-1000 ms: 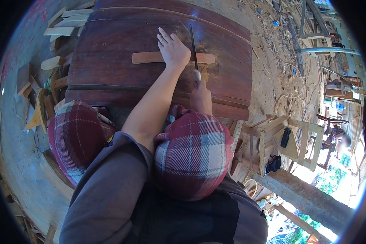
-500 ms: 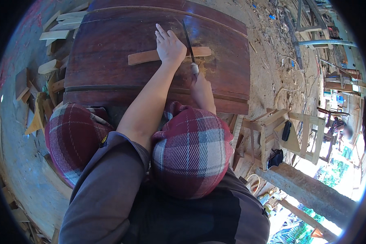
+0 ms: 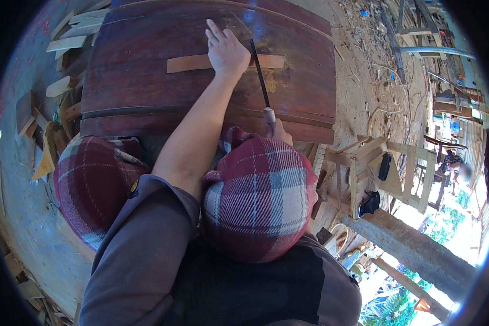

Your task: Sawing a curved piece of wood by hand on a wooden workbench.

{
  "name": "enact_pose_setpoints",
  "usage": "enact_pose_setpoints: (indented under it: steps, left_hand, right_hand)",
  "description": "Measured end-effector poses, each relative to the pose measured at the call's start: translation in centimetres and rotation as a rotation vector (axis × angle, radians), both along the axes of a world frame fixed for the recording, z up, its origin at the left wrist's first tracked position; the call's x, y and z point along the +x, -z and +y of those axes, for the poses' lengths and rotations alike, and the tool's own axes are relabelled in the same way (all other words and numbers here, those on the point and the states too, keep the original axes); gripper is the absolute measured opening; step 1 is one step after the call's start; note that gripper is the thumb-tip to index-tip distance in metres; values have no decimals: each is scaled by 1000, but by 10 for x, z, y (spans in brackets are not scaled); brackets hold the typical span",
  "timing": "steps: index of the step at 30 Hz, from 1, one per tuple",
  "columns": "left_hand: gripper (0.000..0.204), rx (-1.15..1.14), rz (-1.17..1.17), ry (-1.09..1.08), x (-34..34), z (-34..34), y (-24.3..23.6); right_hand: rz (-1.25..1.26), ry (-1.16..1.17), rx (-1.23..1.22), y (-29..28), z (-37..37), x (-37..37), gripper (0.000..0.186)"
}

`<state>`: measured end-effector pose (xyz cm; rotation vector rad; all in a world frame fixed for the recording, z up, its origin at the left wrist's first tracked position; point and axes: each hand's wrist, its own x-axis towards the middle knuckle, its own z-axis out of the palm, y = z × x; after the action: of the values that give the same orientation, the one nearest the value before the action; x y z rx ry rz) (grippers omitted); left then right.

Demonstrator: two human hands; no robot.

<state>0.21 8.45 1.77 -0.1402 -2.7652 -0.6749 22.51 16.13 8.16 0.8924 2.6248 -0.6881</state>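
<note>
A reddish-brown wooden strip (image 3: 189, 63) lies crosswise on a dark wooden table (image 3: 141, 92). My left hand (image 3: 229, 53) rests over the strip, its fingers stretched out and pointing away from me; it presses on the wood without wrapping round it. Just right of that hand, a handsaw (image 3: 259, 73) with a narrow dark blade crosses the strip. The pale, wrapped-looking handle is in my right hand (image 3: 279, 132), closed round it and partly hidden behind my raised right knee. Yellowish sawdust (image 3: 277, 84) is scattered around the strip's right part.
Wood offcuts (image 3: 65, 43) are heaped on the floor left of the table. My knees, in plaid cloth (image 3: 261, 195), rise close to its near edge. At the right stand a pale wooden frame (image 3: 369, 168) and a concrete beam (image 3: 413, 250). A person sits far right.
My right hand has drawn the saw back toward me, so its blade tip is nearer the strip. The left hand stays on the wood.
</note>
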Motion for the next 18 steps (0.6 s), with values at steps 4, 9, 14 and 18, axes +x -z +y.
enact_pose_setpoints:
  steps: [4,9,14,18]
  left_hand:
    - [48,51,-84,23,1,0,-3]
    - [47,89,-103,20,-2,5,-5]
    - [49,-10,-233,-132,-2,4,-6]
    - [51,5,-193,-47,3,7,-10]
  right_hand:
    - [83,-29,-21,4,0,-38,25]
    - [142,-97,12,11,10,-85,29]
    - [89,-22,-3,6,-2,-41,26]
    - [-1,34,2,-11,6,7,23]
